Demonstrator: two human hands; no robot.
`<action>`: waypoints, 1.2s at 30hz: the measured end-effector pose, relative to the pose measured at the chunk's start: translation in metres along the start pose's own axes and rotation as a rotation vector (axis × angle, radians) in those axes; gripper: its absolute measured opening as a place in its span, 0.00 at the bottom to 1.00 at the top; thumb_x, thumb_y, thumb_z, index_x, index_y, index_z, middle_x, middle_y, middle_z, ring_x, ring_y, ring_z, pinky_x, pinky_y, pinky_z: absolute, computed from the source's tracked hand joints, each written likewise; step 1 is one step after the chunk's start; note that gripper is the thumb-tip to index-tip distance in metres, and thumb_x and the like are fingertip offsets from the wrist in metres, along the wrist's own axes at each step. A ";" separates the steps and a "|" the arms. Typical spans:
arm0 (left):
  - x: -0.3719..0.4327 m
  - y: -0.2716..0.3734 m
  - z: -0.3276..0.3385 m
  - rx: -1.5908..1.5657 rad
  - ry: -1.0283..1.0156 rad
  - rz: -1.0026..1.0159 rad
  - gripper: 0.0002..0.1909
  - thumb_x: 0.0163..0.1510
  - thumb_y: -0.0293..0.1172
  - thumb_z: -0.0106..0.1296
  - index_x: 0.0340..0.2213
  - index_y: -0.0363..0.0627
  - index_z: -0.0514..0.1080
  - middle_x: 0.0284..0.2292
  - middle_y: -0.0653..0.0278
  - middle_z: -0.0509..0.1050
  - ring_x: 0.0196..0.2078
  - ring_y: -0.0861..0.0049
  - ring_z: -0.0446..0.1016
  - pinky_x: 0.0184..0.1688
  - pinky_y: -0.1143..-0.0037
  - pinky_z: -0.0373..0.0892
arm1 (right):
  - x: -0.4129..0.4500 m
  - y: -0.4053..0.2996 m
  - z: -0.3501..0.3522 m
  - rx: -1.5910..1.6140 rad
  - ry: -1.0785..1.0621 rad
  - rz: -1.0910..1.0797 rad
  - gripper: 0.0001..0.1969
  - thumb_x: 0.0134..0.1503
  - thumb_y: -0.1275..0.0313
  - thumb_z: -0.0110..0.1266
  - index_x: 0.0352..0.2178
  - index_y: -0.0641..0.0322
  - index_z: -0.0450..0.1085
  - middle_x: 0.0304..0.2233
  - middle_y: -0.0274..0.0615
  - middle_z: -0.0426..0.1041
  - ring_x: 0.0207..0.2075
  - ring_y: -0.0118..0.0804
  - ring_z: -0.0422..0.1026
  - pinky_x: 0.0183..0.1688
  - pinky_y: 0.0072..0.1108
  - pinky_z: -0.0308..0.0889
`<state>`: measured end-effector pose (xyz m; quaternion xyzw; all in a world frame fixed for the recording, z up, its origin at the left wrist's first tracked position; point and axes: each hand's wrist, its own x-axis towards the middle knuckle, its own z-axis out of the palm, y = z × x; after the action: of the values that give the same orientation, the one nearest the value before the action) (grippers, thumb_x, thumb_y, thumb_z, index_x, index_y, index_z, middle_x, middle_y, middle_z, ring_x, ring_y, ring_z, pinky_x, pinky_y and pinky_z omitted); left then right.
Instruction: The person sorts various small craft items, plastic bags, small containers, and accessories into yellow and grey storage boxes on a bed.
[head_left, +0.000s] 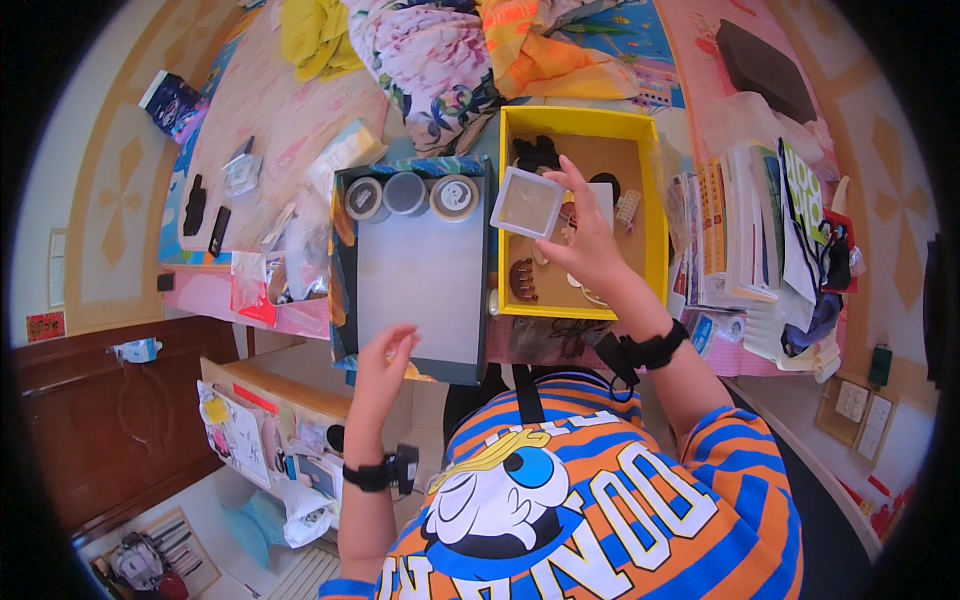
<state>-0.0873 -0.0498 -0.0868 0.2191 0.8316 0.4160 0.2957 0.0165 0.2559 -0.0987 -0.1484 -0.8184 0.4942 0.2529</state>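
My right hand (589, 232) grips a small square container (527, 204) with a pale frame and a see-through face, thumb and fingers at its right edge. The container is over the left part of a yellow box (660, 247). Inside that box lie a brown claw hair clip (522, 280), a black cloth-like item (535, 152) and a patterned piece (628, 207). My left hand (388, 360) hovers, holding nothing, over the near end of a dark patterned box (420, 300) with a pale bottom. Three round jars, including a middle one (405, 195), line its far end.
Books and papers (731, 225) stand in a row at the right. Plastic packaging (304, 255) lies to the left. Yellow cloth (319, 37) and floral fabric (427, 67) are heaped at the back. An open drawer (277, 390) juts out below the table at the left.
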 end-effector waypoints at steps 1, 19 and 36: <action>0.010 0.016 0.006 -0.005 -0.024 0.061 0.11 0.54 0.27 0.45 0.38 0.36 0.68 0.31 0.61 0.73 0.34 0.79 0.72 0.39 0.81 0.66 | -0.005 -0.006 -0.001 0.004 -0.003 -0.003 0.46 0.38 0.79 0.58 0.57 0.59 0.41 0.48 0.46 0.59 0.49 0.45 0.58 0.49 0.28 0.58; 0.031 0.080 0.078 -0.682 -0.247 0.017 0.15 0.54 0.31 0.45 0.42 0.34 0.65 0.34 0.61 0.72 0.33 0.80 0.72 0.38 0.79 0.69 | -0.062 -0.053 -0.014 -0.140 -0.163 -0.168 0.33 0.35 0.77 0.60 0.48 0.56 0.62 0.50 0.44 0.57 0.50 0.45 0.57 0.50 0.29 0.58; 0.018 0.065 0.076 -0.810 -0.273 -0.116 0.14 0.54 0.31 0.45 0.40 0.34 0.66 0.32 0.60 0.73 0.31 0.78 0.73 0.37 0.79 0.70 | -0.068 -0.055 0.004 -0.227 -0.247 -0.222 0.19 0.42 0.65 0.58 0.39 0.49 0.71 0.54 0.47 0.53 0.55 0.52 0.50 0.55 0.36 0.51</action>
<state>-0.0417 0.0398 -0.0753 0.0913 0.5651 0.6590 0.4878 0.0711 0.1935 -0.0696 -0.0229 -0.9050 0.3823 0.1853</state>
